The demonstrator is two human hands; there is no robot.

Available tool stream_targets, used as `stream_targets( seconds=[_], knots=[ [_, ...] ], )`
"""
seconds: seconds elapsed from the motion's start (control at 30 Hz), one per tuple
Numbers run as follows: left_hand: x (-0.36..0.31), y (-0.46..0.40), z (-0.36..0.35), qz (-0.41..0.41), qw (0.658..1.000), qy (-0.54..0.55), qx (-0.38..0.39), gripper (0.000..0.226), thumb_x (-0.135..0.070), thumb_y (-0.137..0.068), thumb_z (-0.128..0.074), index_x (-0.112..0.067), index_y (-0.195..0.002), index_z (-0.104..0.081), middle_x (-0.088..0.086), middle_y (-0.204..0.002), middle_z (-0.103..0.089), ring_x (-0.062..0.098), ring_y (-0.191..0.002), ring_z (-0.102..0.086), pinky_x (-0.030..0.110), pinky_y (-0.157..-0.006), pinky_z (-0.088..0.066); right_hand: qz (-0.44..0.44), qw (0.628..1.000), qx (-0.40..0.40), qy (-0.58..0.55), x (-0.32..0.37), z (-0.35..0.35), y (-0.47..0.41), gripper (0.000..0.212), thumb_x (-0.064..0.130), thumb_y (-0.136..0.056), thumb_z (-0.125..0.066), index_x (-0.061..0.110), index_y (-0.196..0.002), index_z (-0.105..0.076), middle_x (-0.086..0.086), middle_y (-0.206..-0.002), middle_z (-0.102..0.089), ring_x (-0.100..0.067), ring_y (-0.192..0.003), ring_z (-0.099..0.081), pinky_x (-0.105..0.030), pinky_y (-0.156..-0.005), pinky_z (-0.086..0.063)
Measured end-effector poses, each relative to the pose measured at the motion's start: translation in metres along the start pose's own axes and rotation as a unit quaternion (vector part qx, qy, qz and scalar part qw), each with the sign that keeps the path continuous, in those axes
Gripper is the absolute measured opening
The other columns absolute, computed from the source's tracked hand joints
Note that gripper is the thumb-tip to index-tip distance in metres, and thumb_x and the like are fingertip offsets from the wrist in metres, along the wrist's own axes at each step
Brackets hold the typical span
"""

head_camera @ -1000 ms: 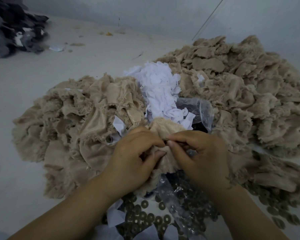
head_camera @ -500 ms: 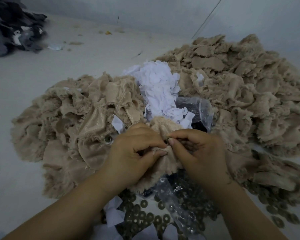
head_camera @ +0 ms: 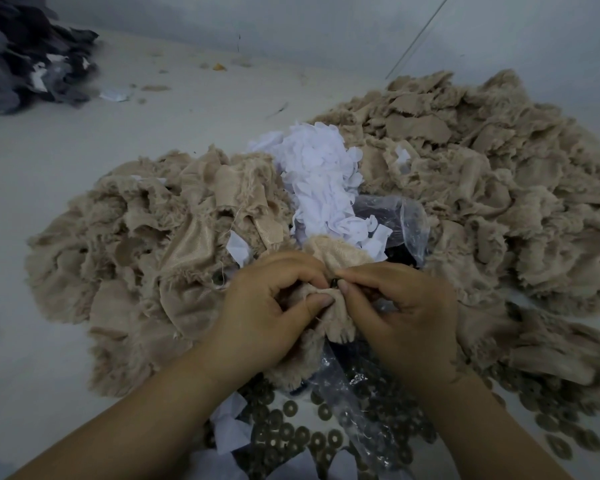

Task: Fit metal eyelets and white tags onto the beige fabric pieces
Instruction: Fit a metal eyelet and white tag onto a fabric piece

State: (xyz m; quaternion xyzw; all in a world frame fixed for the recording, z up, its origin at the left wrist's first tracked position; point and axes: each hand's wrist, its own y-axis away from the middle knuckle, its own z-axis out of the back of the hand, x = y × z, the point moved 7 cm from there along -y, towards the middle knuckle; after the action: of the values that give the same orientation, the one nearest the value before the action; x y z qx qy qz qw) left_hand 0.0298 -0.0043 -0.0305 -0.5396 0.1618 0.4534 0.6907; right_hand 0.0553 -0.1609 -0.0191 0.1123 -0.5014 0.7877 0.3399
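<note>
Both hands meet at the near centre: left hand (head_camera: 274, 306) and right hand (head_camera: 400, 306) pinch a frayed beige fabric piece (head_camera: 333, 258) around a small dark metal eyelet (head_camera: 334, 283). Best held taut, eyelet pressed squarely through.

Garment workshop floor, heaped beige fabric pieces (head_camera: 482, 174), loose metal eyelets (head_camera: 291, 434)

Small dark piece (head_camera: 334, 283) between pinching fingertips too tiny to identify; dark cloth heap (head_camera: 25, 53) cut off at left edge.
</note>
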Motion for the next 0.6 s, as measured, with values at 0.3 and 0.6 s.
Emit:
stream_targets(
  seconds=[0.3,0.6],
  knots=[
    [-0.005,0.002,-0.004,-0.063,0.995,-0.081,-0.010,0.015,-0.019,-0.087,-0.067,-0.006,-0.090,-0.073,0.002,-0.089,-0.073,0.007,-0.085,-0.066,0.019,-0.077,-0.053,-0.118,0.987,-0.024,-0.105,-0.011,-0.007,0.004,0.021,0.007,-0.080,-0.076,0.025,-0.093,-0.076,0.016,-0.082,-0.072,0.002,-0.073,-0.070,-0.012,-0.066,-0.055],
    [0.000,0.000,-0.001,0.008,0.999,-0.042,-0.019,0.031,-0.020,-0.082,-0.073,-0.023,-0.112,-0.065,-0.022,-0.106,-0.064,-0.013,-0.101,-0.061,0.008,-0.088,-0.046,-0.008,1.000,0.013,-0.028,0.001,-0.004,-0.001,0.012,0.011,-0.085,-0.073,0.009,-0.096,-0.078,0.006,-0.091,-0.074,-0.002,-0.087,-0.068,-0.015,-0.076,-0.054]
  ],
)
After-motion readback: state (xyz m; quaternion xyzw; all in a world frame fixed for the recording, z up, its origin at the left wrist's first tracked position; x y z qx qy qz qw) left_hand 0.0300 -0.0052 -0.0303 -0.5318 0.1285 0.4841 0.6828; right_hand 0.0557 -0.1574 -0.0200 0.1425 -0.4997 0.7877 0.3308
